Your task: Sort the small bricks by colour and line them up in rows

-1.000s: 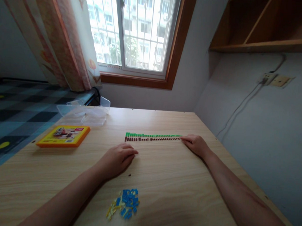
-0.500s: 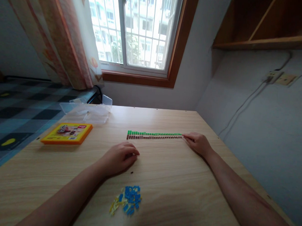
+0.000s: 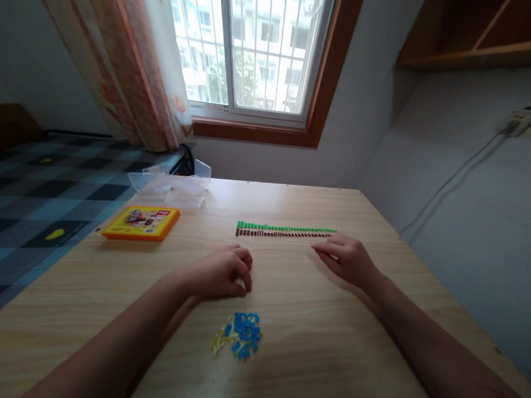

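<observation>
My left hand (image 3: 222, 270) is over the table, its thumb and forefinger pinched low at the spot where a small dark brown brick lay; the fingertips mostly hide that brick. Stretched fingers point left on my right hand (image 3: 348, 258), which is just in front of the right end of two long rows. I see nothing held in it. The far row is of small green bricks (image 3: 264, 226), the near one of small brown bricks (image 3: 268, 234). Closer to me than the left hand lies a loose pile of blue bricks (image 3: 246, 332) with pale yellow pieces (image 3: 219, 340) at its left side.
A yellow-orange box (image 3: 141, 224) with a printed top lies on the left of the wooden table (image 3: 295, 323). Behind it stand clear plastic trays (image 3: 178, 189). A checked bed (image 3: 72, 190) adjoins on the left, a wall (image 3: 469, 172) on the right, a window at the back.
The view has shifted, so the scene sits further right and higher. My right hand has drawn back from the rows' end towards me. My left hand has come down over the loose brown brick and pinched.
</observation>
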Tool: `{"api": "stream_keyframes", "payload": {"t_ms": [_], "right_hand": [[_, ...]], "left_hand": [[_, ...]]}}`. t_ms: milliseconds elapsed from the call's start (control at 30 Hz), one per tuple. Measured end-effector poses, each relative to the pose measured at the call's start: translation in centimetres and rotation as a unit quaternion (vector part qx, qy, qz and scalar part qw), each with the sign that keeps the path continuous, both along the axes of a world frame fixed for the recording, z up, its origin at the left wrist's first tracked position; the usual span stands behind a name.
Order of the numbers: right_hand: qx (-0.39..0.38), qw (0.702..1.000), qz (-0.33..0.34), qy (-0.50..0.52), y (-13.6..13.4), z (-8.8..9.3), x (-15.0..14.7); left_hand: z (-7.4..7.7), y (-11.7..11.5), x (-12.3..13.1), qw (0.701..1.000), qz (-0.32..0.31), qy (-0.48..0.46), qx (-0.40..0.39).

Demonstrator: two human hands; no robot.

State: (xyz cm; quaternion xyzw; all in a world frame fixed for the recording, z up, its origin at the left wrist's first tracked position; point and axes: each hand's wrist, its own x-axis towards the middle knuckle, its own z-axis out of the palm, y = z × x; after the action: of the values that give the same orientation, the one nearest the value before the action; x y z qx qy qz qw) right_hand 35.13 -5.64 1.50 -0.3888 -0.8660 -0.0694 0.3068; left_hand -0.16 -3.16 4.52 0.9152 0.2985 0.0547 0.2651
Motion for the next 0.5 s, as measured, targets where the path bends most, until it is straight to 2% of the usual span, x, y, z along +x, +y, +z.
{"api": "stream_keyframes", "payload": {"t_ms": [200,367,500], "right_hand": [[-0.081,0.994,0.069,-0.039,-1.6,0.3,-3.9],[-0.129,0.988,0.081,-0.024,-2.2,-0.2,-4.8],[-0.164,0.98,0.104,-0.044,-2.5,-0.3,-5.2]], "left_hand": [[-1.5,-0.6,1.9,0.996,0.036,-0.059,0.051],[-2.6,-1.1,4.4,0.992,0.079,-0.078,0.064],[-2.6,-1.1,4.4,0.992,0.076,-0.088,0.055]]}}
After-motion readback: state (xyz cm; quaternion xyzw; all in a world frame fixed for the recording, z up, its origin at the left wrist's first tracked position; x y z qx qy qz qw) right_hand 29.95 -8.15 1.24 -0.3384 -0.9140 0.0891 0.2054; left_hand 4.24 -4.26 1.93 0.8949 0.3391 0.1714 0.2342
